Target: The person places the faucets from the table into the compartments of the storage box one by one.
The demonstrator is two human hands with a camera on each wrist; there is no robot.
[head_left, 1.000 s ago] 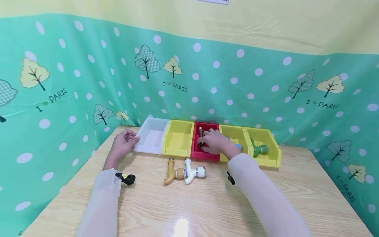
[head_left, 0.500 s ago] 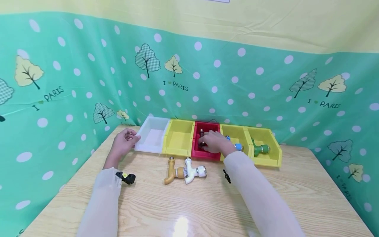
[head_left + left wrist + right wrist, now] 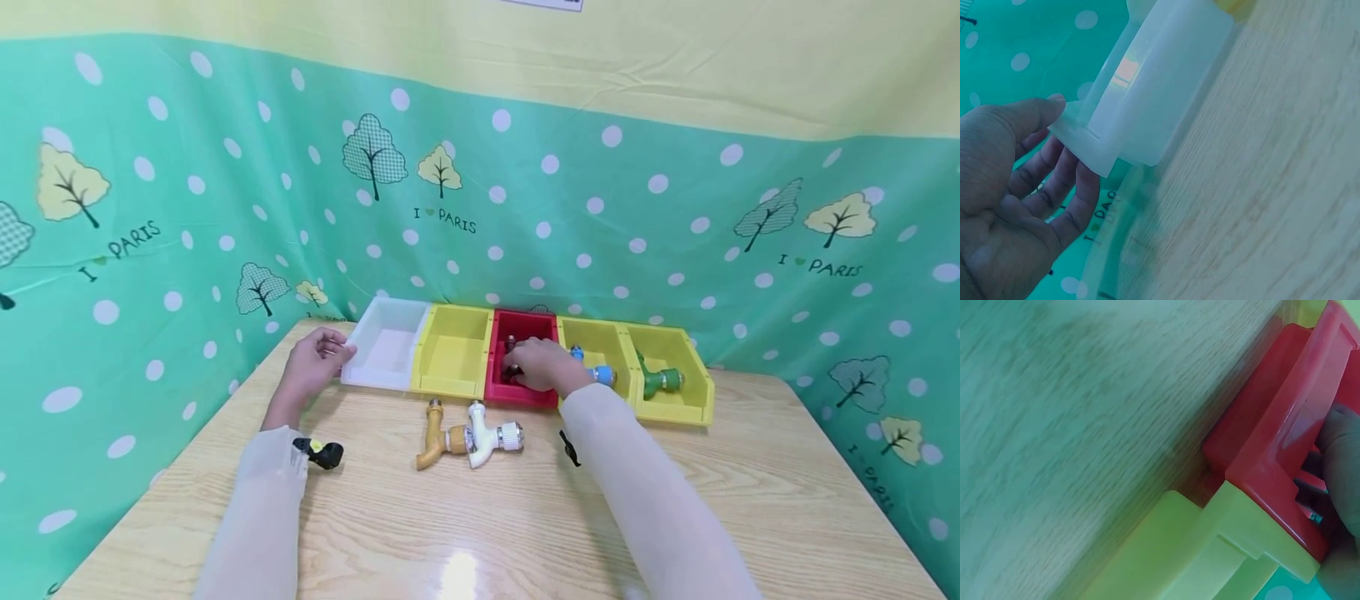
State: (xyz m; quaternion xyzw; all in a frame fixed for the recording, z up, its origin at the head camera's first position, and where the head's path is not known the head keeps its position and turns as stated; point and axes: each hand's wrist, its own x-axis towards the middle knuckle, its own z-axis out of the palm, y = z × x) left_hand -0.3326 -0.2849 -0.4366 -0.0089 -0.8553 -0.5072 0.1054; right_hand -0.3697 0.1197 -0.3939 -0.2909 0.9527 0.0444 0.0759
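At the left end of the bin row, my left hand [image 3: 313, 364] pinches the outer rim of the white bin [image 3: 378, 381]. The left wrist view has the thumb over the corner of the white bin [image 3: 1166, 81], fingers curled below. My right hand [image 3: 543, 364] reaches into the red bin [image 3: 522, 396], its fingers curled round a dark brown faucet [image 3: 511, 342] that they partly hide. In the right wrist view the right hand [image 3: 1342, 478] is inside the red bin [image 3: 1282, 434], with the faucet out of sight.
An ochre faucet [image 3: 432, 437] and a white faucet [image 3: 483, 437] lie side by side on the table [image 3: 420, 533]. A yellow bin [image 3: 452, 387] stands between white and red. Farther right, yellow bins hold a blue faucet [image 3: 600, 374] and a green faucet [image 3: 660, 380]. Patterned cloth hangs behind.
The right hand has lowered slightly in the red bin, and the dark faucet's top end has shifted toward the front with it. More of the blue faucet shows. My left hand has stayed put.
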